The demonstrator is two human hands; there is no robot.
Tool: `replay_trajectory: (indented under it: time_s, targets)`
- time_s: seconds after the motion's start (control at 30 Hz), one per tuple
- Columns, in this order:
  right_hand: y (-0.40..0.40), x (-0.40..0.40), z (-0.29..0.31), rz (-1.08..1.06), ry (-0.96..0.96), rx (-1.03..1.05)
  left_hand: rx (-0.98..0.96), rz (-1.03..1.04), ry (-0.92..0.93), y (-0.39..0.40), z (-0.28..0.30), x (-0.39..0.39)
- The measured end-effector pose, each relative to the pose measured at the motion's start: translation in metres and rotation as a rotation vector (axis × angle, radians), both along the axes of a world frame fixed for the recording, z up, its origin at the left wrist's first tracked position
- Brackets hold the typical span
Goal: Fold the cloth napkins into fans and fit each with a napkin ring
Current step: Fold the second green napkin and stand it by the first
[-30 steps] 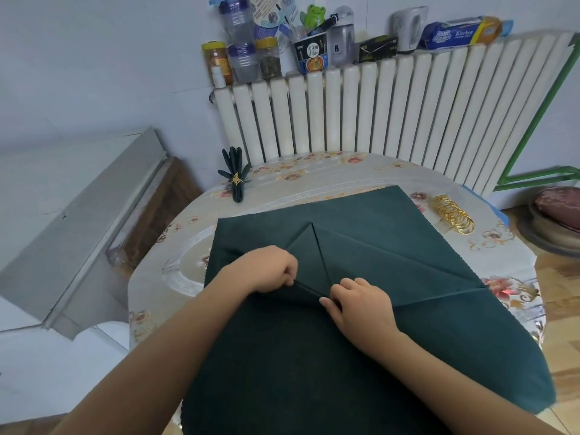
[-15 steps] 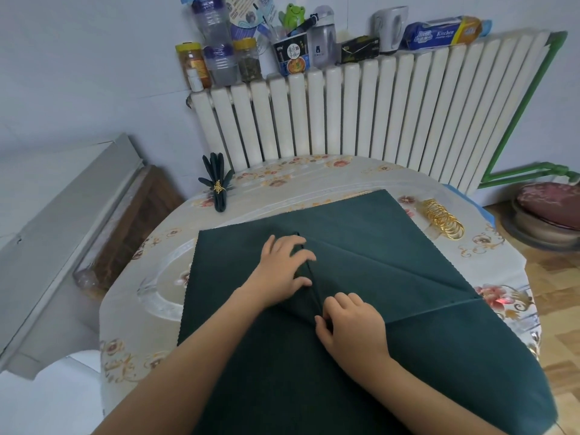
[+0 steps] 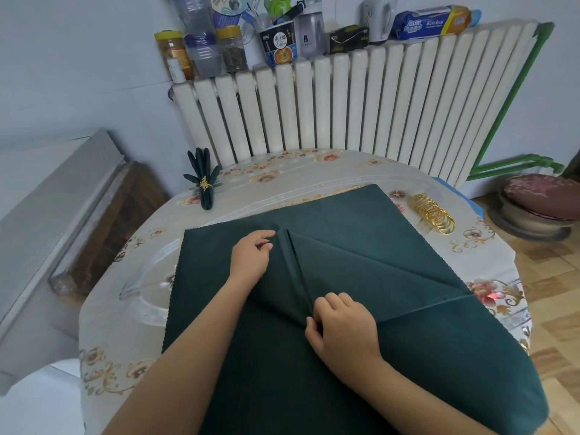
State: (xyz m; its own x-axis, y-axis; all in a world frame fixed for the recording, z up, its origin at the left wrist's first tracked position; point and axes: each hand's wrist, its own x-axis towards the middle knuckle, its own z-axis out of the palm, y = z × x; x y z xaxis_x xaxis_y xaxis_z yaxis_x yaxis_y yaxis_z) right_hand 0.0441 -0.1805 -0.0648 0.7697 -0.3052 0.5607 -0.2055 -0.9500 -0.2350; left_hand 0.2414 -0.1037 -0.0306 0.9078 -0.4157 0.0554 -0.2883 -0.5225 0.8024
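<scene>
A green napkin (image 3: pixel 361 246) is spread on the table (image 3: pixel 125 309). Its pleat is pinched at the far end by the left hand (image 3: pixel 251 259) and at the near end by the right hand (image 3: pixel 345 331), fingers curled. Gold rings (image 3: pixel 434 213) lie just beside its far right edge.

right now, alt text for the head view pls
Two hands pleat a dark green napkin on a floral table: left hand pinches the far end, right hand the near end. Finished fan far left, gold rings right.
</scene>
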Motion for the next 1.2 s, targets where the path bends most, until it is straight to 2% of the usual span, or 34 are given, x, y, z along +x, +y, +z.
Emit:
replay_trajectory:
  time_s: [0.13,0.3,0.4,0.47,0.6,0.67,0.73,0.87,0.93,1.07,1.2]
  targets:
    - [0.001,0.000,0.001,0.004,0.007,0.021,0.050,-0.006,-0.042,-0.007,-0.012,0.001]
    - [0.000,0.001,0.000,0.007,0.051,0.050,0.197,-0.042,-0.281,-0.008,-0.023,0.000]
    - [0.000,0.001,-0.002,0.034,0.056,0.035,0.461,-0.167,-0.419,-0.011,-0.024,-0.004]
    - [0.000,0.001,-0.003,0.044,0.049,0.025,0.679,-0.240,-0.386,-0.016,-0.024,-0.004]
    - [-0.001,0.001,-0.003,0.057,0.049,0.001,0.819,-0.284,-0.342,-0.023,-0.021,-0.003]
    - [-0.001,0.001,-0.002,0.063,0.061,0.004,0.817,-0.289,-0.345,-0.024,-0.021,-0.003]
    - [-0.001,0.002,-0.002,0.062,0.067,0.019,0.735,-0.281,-0.378,-0.021,-0.022,-0.003]
    - [-0.001,0.001,0.000,0.080,0.096,0.046,0.310,-0.168,-0.485,-0.013,-0.016,-0.022]
    - [-0.003,-0.001,0.003,0.102,0.106,0.061,0.179,-0.191,-0.494,-0.004,-0.011,-0.039]
    - [-0.009,-0.008,0.009,0.143,0.176,0.146,0.123,-0.372,-0.414,0.024,-0.009,-0.084]
    - [-0.021,-0.023,0.019,0.233,0.273,0.293,0.200,-0.518,-0.390,0.044,-0.009,-0.114]
